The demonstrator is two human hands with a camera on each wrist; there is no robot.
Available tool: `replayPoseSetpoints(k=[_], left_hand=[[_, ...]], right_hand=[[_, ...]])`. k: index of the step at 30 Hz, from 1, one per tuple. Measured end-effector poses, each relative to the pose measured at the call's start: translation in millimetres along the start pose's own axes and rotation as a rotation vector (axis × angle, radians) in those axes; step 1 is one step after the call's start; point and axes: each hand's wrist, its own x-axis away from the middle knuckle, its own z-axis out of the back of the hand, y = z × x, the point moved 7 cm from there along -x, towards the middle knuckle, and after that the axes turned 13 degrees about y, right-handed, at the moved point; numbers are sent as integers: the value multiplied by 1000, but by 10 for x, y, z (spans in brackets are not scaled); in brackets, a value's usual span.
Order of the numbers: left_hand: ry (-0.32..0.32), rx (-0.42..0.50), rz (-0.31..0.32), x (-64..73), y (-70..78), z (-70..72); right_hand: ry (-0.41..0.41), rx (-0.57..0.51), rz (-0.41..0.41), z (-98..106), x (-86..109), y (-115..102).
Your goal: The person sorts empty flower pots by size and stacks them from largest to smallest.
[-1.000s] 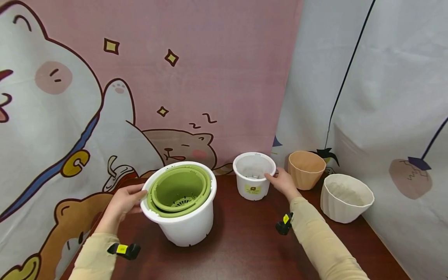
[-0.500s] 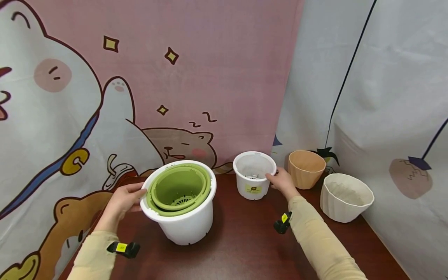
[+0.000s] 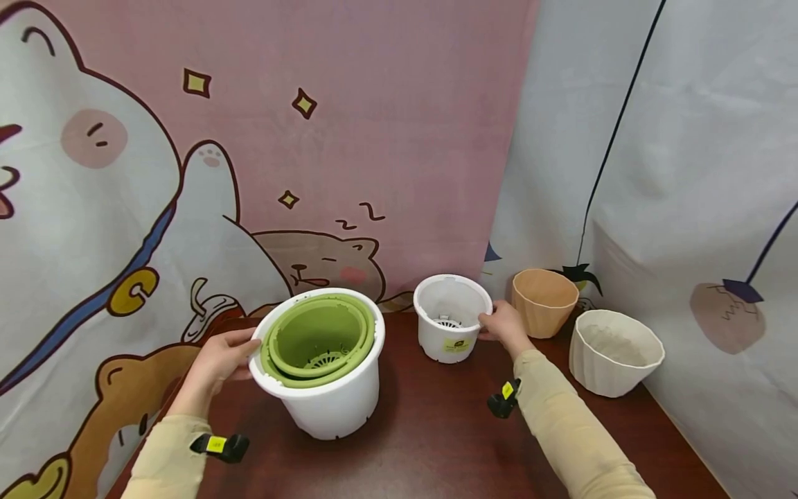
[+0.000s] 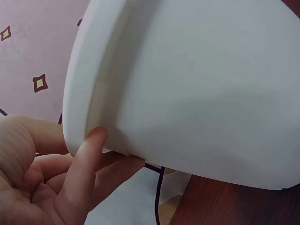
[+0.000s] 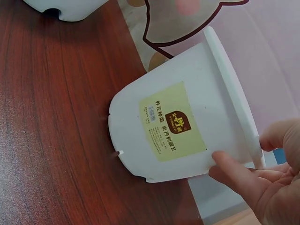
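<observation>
In the head view a large white flowerpot point(image 3: 339, 412) stands at the left, with two green pots point(image 3: 318, 333) nested inside it. My left hand point(image 3: 221, 360) pinches its rim from the left; in the left wrist view the thumb lies under the rim on the outer wall point(image 4: 201, 84). Further back, a smaller white flowerpot point(image 3: 430, 339) with a yellow-green label point(image 5: 172, 122) stands on the table. The right hand point(image 3: 503, 324) grips that pot's rim at its right side, fingers bent over the edge. Slots show in the smaller pot's bottom.
Right of the smaller white pot stand a peach fluted pot point(image 3: 542, 312) and a cream fluted pot point(image 3: 601, 371), near the fabric backdrop point(image 3: 654, 173). All the pots share a dark red-brown table point(image 3: 424, 443), whose far side meets the printed cloth point(image 3: 405, 138).
The smaller white pot has turned in my right hand, its label shifting rightward, and has come slightly nearer. My left hand and the large pot hold the same place.
</observation>
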Motion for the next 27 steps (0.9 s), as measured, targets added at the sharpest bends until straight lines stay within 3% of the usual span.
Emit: replayPoseSetpoints(k=[15,27], left_hand=[[3,8,-4,8,-13,13],[10,-6,-9,6,10,-2]], right_hand=[[-4,90,4,98,42,54],[4,53,20,134,78,84]])
